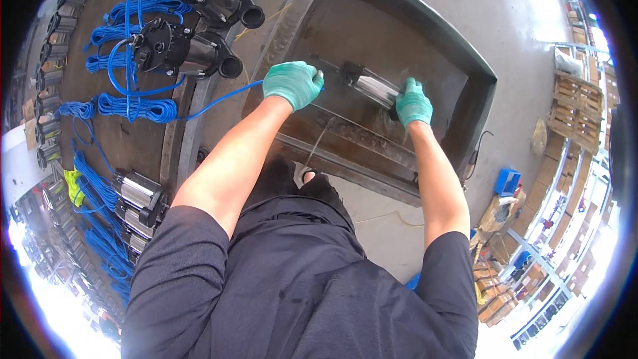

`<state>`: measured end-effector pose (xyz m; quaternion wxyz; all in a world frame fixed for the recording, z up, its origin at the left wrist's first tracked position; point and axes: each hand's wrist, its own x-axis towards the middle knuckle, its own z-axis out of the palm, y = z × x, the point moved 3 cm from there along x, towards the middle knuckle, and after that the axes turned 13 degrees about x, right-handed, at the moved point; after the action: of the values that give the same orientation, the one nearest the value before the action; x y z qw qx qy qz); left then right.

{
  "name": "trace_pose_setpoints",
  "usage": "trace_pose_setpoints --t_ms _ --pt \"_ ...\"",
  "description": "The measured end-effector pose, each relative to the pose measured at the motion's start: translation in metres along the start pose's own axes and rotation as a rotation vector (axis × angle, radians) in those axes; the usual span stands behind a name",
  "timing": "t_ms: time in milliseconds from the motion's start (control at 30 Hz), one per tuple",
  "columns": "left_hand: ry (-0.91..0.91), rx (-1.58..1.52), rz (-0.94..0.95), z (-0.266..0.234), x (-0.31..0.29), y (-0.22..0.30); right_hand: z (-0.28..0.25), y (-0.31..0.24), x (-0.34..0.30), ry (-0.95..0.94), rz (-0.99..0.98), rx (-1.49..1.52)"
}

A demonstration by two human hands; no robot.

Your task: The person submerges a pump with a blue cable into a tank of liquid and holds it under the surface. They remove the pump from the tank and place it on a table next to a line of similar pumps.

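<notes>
Over a metal tank (480, 78) of murky water, both my hands wear green gloves. My left hand (292, 85) is closed around a blue cable (224, 100), which runs left toward a coiled blue bundle (137, 107). My right hand (414, 102) grips the near right end of a submersible pump (373, 87) with a shiny steel body and black end caps. The pump lies tilted over the tank, its far black end toward the upper left. Whether its lower side touches the water is hard to tell. My fingers hide part of its right end.
Left of the tank, a bench holds upright steel-and-black pumps (179, 50) with blue cable coils (109, 60). More steel pumps (139, 203) lie at lower left. To the right are wooden pallets (577, 108), a blue bin (507, 181) and shelves with cardboard boxes (498, 299).
</notes>
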<state>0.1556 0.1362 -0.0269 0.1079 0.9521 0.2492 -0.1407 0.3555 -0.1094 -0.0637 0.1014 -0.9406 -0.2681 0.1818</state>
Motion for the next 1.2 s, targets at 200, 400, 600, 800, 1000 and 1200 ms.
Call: trace_pose_setpoints --t_ms 200,400,600,800,1000,1200 --pt "-0.077 0.064 -0.025 -0.002 0.002 0.003 -0.002 0.003 -0.009 0.067 -0.021 0.09" --pt "-0.189 0.118 -0.068 -0.007 0.004 0.007 -0.039 0.056 -0.072 0.228 -0.084 0.318" --pt "-0.115 0.122 -0.077 -0.003 0.004 0.008 -0.051 0.177 -0.127 0.352 0.043 0.341" --pt "-0.121 0.155 -0.125 -0.003 0.004 0.009 -0.045 0.18 -0.121 0.331 0.359 0.299" --pt "-0.119 0.208 -0.142 -0.004 0.005 0.012 -0.043 0.191 -0.114 0.296 0.45 0.282" --pt "-0.07 0.252 -0.139 0.001 0.006 0.01 -0.049 0.179 -0.112 0.182 0.533 0.213"
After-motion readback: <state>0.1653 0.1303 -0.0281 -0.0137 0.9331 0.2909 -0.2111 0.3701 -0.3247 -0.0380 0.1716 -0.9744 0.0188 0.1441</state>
